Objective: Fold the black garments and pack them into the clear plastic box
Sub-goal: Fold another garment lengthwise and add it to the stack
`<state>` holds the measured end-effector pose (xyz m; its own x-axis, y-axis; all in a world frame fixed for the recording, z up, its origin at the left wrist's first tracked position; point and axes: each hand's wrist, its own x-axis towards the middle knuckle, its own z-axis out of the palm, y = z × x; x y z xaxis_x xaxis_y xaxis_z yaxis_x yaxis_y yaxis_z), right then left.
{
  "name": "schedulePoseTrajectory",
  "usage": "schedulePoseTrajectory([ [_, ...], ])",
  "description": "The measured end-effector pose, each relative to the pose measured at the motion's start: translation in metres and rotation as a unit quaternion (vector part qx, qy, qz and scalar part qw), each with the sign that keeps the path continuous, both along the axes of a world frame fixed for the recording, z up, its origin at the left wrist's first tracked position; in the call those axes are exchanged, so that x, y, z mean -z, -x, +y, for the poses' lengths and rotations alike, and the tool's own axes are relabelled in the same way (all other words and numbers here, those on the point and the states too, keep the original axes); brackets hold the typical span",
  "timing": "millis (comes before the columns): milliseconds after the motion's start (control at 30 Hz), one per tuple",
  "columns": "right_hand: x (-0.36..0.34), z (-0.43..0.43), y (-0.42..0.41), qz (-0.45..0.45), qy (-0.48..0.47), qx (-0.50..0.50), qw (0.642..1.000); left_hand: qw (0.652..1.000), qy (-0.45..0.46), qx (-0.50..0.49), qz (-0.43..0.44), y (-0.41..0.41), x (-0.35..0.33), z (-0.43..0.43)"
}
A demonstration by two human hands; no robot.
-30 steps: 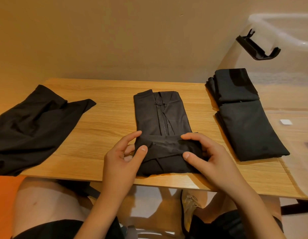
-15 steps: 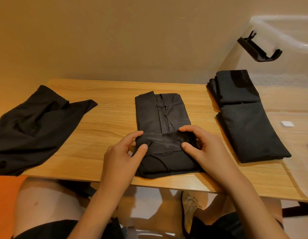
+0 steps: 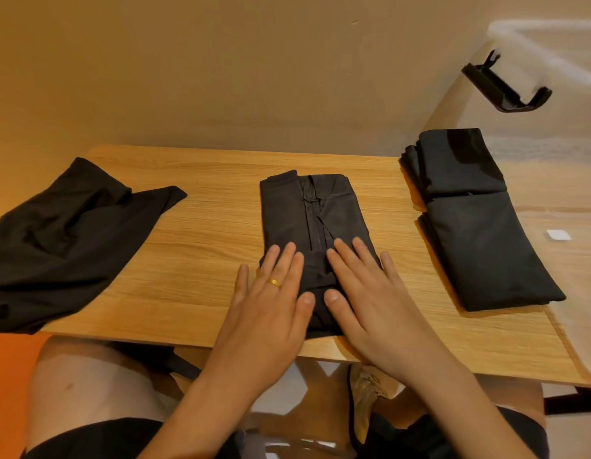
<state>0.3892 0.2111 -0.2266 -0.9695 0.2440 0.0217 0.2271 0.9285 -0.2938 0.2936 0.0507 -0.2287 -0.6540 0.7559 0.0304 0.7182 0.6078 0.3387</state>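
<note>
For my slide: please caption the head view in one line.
Left hand and right hand press the folded garment flat on the table; folded stack right, loose garment left.

the left hand [image 3: 271, 299] and right hand [image 3: 367, 299] press flat, fingers straight, on the near end of the folded black garment [image 3: 314, 210] on the wooden table [image 3: 194, 260]. left of that garment lies a crumpled black garment [image 3: 65, 236]; right of it, a folded black pair [image 3: 479, 233] by the clear plastic box [image 3: 552, 61].
</note>
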Motion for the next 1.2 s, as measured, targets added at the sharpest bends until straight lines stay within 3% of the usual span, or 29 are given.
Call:
schedulePoseTrajectory([
  [133, 0.008, 0.005, 0.000, -0.069, -0.033, 0.008, 0.997, 0.998, 0.064, -0.013, 0.012, 0.001, 0.010, 0.002],
  [300, -0.014, 0.014, 0.002, -0.118, 0.030, -0.026, 0.992, 0.996, 0.086, 0.015, -0.025, 0.007, -0.002, 0.000],
  [367, -0.031, 0.027, 0.005, -0.089, 0.098, -0.023, 0.991, 0.994, 0.066, 0.033, -0.077, 0.019, -0.016, -0.002],
  [433, -0.043, 0.045, 0.018, 0.008, 0.156, 0.007, 0.988, 0.994, -0.011, 0.013, -0.109, 0.040, -0.033, 0.000],
  [500, -0.047, 0.065, 0.041, 0.091, 0.174, 0.056, 0.979, 0.985, -0.108, -0.050, -0.123, 0.071, -0.043, 0.009],
  [567, -0.041, 0.087, 0.072, 0.112, 0.164, 0.109, 0.974, 0.977, -0.150, -0.109, -0.102, 0.108, -0.042, 0.025],
  [800, -0.008, 0.123, 0.144, 0.073, 0.102, 0.169, 0.978, 0.974, -0.054, -0.174, -0.133, 0.188, -0.019, 0.086],
  [1033, 0.002, 0.130, 0.151, 0.102, 0.179, 0.184, 0.961, 0.990, -0.049, -0.127, -0.046, 0.188, -0.006, 0.103],
  [1200, 0.008, 0.127, 0.156, 0.085, 0.105, 0.152, 0.979, 0.994, -0.043, -0.094, -0.042, 0.191, -0.005, 0.099],
])
